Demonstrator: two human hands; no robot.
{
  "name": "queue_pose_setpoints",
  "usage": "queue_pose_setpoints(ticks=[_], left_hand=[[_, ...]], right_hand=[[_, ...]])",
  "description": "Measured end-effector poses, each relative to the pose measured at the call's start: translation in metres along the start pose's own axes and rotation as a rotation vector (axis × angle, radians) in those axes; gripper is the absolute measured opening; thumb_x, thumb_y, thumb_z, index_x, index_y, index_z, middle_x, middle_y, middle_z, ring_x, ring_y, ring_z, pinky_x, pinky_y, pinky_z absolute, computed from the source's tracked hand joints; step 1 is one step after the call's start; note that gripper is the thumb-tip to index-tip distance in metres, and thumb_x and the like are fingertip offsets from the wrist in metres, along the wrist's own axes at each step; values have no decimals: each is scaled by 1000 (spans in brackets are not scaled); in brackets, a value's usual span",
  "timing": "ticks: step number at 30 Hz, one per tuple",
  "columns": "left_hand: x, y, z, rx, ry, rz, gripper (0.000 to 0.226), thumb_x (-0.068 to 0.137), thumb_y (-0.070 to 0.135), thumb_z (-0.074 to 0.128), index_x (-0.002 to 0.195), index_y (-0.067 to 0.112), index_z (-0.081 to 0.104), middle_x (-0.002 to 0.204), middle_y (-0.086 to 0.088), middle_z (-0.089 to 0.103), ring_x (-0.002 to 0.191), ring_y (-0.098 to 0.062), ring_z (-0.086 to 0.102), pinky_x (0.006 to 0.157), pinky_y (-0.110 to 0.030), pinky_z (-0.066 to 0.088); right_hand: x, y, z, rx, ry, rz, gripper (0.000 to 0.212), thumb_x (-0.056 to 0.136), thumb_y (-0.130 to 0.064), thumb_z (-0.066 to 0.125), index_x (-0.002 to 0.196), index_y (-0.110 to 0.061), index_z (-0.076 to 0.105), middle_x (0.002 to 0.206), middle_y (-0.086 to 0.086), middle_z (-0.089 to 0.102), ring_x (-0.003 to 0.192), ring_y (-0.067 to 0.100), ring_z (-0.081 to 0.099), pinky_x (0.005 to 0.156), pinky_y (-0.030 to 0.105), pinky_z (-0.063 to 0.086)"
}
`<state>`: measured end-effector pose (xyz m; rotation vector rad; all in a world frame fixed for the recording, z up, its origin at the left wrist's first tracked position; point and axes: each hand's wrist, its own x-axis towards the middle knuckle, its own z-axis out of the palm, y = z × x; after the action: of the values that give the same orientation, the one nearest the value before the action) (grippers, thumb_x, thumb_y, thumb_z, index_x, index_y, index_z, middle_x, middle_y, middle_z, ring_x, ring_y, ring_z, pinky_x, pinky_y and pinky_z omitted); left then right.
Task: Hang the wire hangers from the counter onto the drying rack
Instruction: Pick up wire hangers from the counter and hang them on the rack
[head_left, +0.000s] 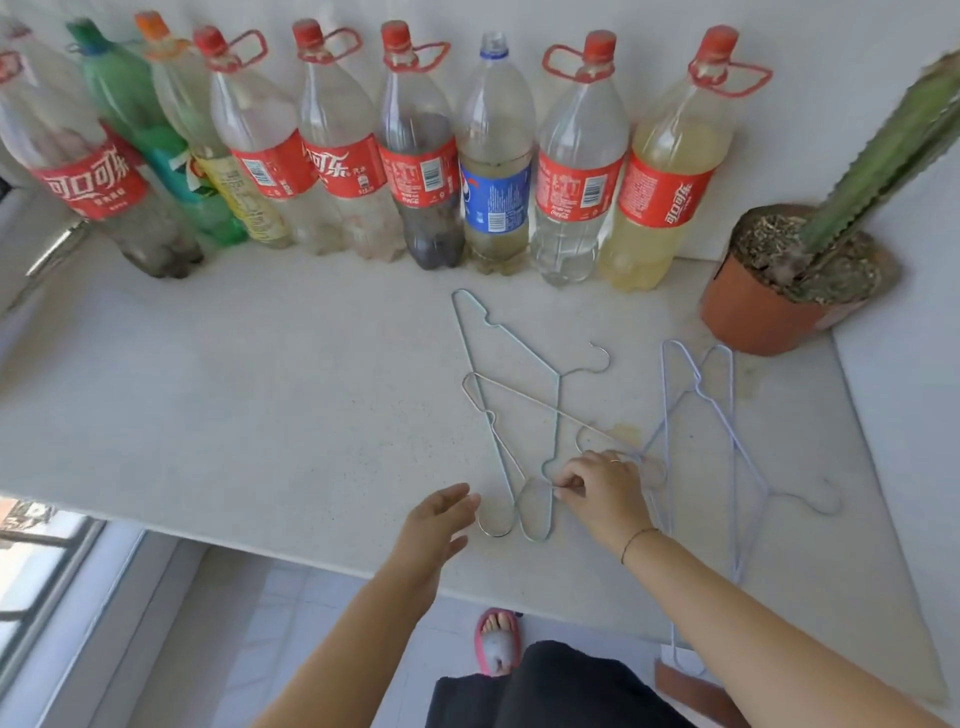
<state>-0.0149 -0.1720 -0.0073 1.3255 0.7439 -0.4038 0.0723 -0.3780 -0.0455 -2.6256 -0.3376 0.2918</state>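
Several wire hangers lie flat on the white counter (260, 405). A pale green hanger (557, 410) and a silver hanger (519, 397) overlap in the middle. Pale lilac hangers (735, 415) lie to their right, one reaching past the counter's front edge. My right hand (602, 491) rests on the overlapping pair, its fingertips pinched on the wire of the green hanger near the front edge. My left hand (441, 519) hovers just left of the silver hanger's hook, fingers apart and holding nothing. No drying rack is in view.
A row of large plastic bottles (415, 156) lines the wall at the back of the counter. A potted cactus (789, 280) stands at the back right. A window (41, 561) is at the lower left. Tiled floor and a slippered foot (497, 642) show below the counter edge.
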Motion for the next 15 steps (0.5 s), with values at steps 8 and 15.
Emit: queue_pose_setpoints(ticks=[8, 15], left_hand=[[27, 33, -10, 52, 37, 80, 30, 89, 21, 62, 118, 13, 59, 111, -7, 65, 104, -21, 61, 90, -33, 47], [80, 66, 53, 370, -28, 227, 29, 84, 25, 66, 110, 12, 64, 97, -2, 66, 90, -17, 60, 79, -25, 46]], right_hand=[[12, -17, -36, 529, 267, 187, 9, 77, -9, 68, 73, -16, 65, 72, -8, 63, 71, 10, 58, 68, 12, 44], [18, -12, -78, 897, 464, 410, 6, 84, -9, 62, 84, -5, 67, 63, -4, 63, 53, 5, 51, 48, 6, 39]])
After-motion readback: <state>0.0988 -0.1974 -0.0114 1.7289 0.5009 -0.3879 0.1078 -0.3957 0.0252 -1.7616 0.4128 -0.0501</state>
